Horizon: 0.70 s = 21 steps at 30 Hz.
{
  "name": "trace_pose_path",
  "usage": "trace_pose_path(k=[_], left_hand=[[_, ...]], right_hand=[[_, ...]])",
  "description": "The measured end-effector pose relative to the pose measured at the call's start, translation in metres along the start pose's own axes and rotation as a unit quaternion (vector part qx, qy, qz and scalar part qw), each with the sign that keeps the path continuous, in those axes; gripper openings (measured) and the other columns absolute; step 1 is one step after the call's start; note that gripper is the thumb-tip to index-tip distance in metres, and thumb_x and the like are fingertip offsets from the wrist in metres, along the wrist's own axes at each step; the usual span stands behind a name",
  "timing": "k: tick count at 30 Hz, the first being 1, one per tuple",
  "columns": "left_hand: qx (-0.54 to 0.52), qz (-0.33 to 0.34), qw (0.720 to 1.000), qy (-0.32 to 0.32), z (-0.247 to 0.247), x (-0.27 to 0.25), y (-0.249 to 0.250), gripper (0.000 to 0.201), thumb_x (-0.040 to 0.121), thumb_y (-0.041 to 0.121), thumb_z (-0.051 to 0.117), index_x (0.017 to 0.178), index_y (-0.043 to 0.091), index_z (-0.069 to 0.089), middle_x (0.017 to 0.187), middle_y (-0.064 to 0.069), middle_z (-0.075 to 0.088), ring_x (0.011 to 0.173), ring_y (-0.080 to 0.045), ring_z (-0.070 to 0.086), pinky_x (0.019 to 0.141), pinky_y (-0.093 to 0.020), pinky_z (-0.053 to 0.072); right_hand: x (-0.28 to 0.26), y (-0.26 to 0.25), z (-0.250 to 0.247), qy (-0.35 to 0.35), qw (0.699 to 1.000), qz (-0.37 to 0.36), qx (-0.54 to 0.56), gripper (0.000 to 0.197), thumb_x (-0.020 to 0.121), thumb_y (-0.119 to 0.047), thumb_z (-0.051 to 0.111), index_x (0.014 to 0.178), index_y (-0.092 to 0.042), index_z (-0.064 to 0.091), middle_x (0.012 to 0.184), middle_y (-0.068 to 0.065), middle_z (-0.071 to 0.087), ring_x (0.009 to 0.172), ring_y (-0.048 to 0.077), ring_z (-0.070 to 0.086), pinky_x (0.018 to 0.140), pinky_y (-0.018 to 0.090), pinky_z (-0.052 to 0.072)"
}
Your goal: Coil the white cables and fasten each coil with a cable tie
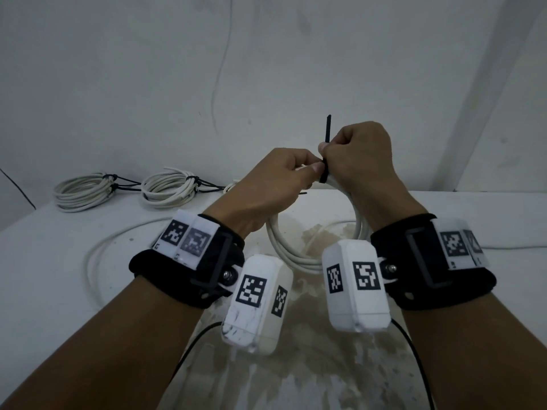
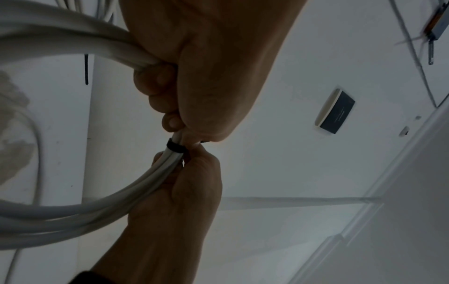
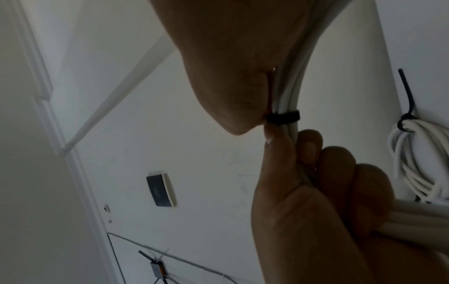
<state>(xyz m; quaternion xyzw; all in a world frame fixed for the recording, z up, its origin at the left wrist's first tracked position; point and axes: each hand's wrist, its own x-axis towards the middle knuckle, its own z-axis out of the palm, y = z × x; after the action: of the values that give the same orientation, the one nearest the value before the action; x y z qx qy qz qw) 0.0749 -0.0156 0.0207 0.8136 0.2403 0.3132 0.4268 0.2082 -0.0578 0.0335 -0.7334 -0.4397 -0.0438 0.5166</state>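
Observation:
I hold a coil of white cable (image 1: 299, 255) upright above the table. My left hand (image 1: 307, 170) grips the top of the coil, fingers curled round the strands (image 3: 313, 149). A black cable tie (image 1: 327, 130) is looped round the bundle just beside that grip, and the band (image 3: 283, 117) lies tight on the strands. My right hand (image 1: 328, 149) pinches the tie where its tail leaves the band, and the tail stands straight up. In the left wrist view the band (image 2: 175, 147) sits between both hands.
Two tied coils (image 1: 84, 190) (image 1: 170, 187) lie at the back left of the white table (image 1: 44, 276). A loose white cable (image 1: 94, 255) curves across the table on the left. A brown stain (image 1: 325, 335) covers the middle. The wall is close behind.

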Motion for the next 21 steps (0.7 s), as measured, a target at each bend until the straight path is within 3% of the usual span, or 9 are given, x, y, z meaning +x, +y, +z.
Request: trace_pose_path(k=[3, 5, 7, 9, 11, 13, 15, 17, 21], left_hand=[[0.032, 0.010, 0.999, -0.025, 0.010, -0.004, -0.003, 0.020, 0.100, 0.025, 0.054, 0.094, 0.015, 0.071, 0.059, 0.015, 0.053, 0.043, 0.003, 0.043, 0.045, -0.012, 0.032], [0.011, -0.005, 0.999, -0.046, 0.016, -0.006, -0.003, 0.019, 0.100, 0.023, 0.055, 0.094, 0.015, 0.071, 0.055, 0.018, 0.052, 0.041, 0.004, 0.045, 0.041, -0.009, 0.031], [-0.023, -0.029, 0.998, -0.041, 0.018, -0.007, 0.001, 0.020, 0.101, 0.023, 0.054, 0.096, 0.013, 0.071, 0.055, 0.018, 0.052, 0.039, 0.004, 0.045, 0.038, -0.008, 0.030], [-0.036, -0.042, 0.998, -0.021, 0.014, -0.006, 0.005, 0.021, 0.101, 0.023, 0.054, 0.096, 0.012, 0.071, 0.061, 0.010, 0.052, 0.038, 0.000, 0.040, 0.039, -0.013, 0.029], [-0.029, -0.043, 0.999, 0.000, 0.006, -0.004, 0.010, 0.024, 0.101, 0.025, 0.054, 0.095, 0.010, 0.071, 0.061, 0.007, 0.053, 0.040, -0.003, 0.036, 0.041, -0.018, 0.027], [0.007, -0.042, 0.999, 0.016, -0.004, -0.005, 0.016, 0.027, 0.100, 0.028, 0.053, 0.092, 0.009, 0.072, 0.063, 0.006, 0.055, 0.043, -0.003, 0.039, 0.044, -0.020, 0.029], [0.028, -0.054, 0.998, 0.021, -0.017, -0.008, 0.023, 0.025, 0.098, 0.027, 0.054, 0.087, 0.011, 0.069, 0.067, 0.003, 0.054, 0.046, -0.005, 0.039, 0.045, -0.021, 0.028], [0.007, -0.074, 0.997, 0.020, -0.031, -0.013, 0.032, 0.018, 0.097, 0.021, 0.054, 0.082, 0.014, 0.062, 0.067, 0.002, 0.052, 0.048, -0.009, 0.034, 0.044, -0.022, 0.025], [-0.045, -0.074, 0.996, 0.013, -0.062, -0.028, 0.040, 0.013, 0.097, 0.024, 0.058, 0.089, 0.015, 0.060, 0.067, 0.002, 0.053, 0.047, -0.008, 0.033, 0.042, -0.020, 0.026]], right_hand=[[0.003, 0.015, 0.001, 0.037, 0.998, 0.003, -0.060, 0.018, 0.083, -0.017, 0.066, 0.072, -0.004, 0.070, 0.075, 0.015, 0.069, 0.078, 0.030, 0.066, 0.067, 0.029, 0.046], [0.008, 0.025, -0.007, 0.019, 0.999, 0.044, 0.012, 0.029, 0.092, -0.026, 0.064, 0.082, 0.000, 0.072, 0.088, 0.019, 0.072, 0.074, 0.028, 0.066, 0.069, 0.032, 0.053], [0.006, 0.026, -0.021, -0.050, 0.975, 0.142, 0.163, 0.041, 0.100, -0.037, 0.055, 0.090, -0.001, 0.071, 0.094, 0.016, 0.074, 0.069, 0.021, 0.065, 0.061, 0.030, 0.053], [0.001, 0.022, -0.033, -0.133, 0.948, 0.200, 0.210, 0.058, 0.099, -0.056, 0.044, 0.094, -0.005, 0.069, 0.091, 0.011, 0.075, 0.077, 0.024, 0.071, 0.067, 0.033, 0.056], [-0.005, 0.013, -0.040, -0.257, 0.925, 0.187, 0.209, 0.065, 0.094, -0.064, 0.046, 0.100, -0.004, 0.069, 0.090, 0.014, 0.076, 0.080, 0.029, 0.074, 0.074, 0.041, 0.060], [-0.015, -0.002, -0.039, -0.354, 0.903, 0.142, 0.197, 0.058, 0.096, -0.057, 0.049, 0.102, -0.003, 0.068, 0.087, 0.016, 0.075, 0.069, 0.027, 0.071, 0.067, 0.038, 0.060], [-0.021, -0.015, -0.035, -0.364, 0.902, 0.121, 0.200, 0.049, 0.099, -0.052, 0.049, 0.092, -0.006, 0.064, 0.068, 0.009, 0.064, 0.049, 0.017, 0.051, 0.050, 0.028, 0.046], [-0.023, -0.025, -0.030, -0.366, 0.892, 0.122, 0.236, 0.042, 0.099, -0.053, 0.048, 0.087, -0.014, 0.054, 0.060, 0.001, 0.035, 0.046, 0.011, 0.026, 0.044, 0.023, 0.026], [-0.027, -0.050, -0.029, -0.392, 0.868, 0.123, 0.280, 0.041, 0.098, -0.052, 0.049, 0.090, -0.013, 0.054, 0.060, -0.003, 0.025, 0.049, 0.009, 0.019, 0.047, 0.023, 0.017]])
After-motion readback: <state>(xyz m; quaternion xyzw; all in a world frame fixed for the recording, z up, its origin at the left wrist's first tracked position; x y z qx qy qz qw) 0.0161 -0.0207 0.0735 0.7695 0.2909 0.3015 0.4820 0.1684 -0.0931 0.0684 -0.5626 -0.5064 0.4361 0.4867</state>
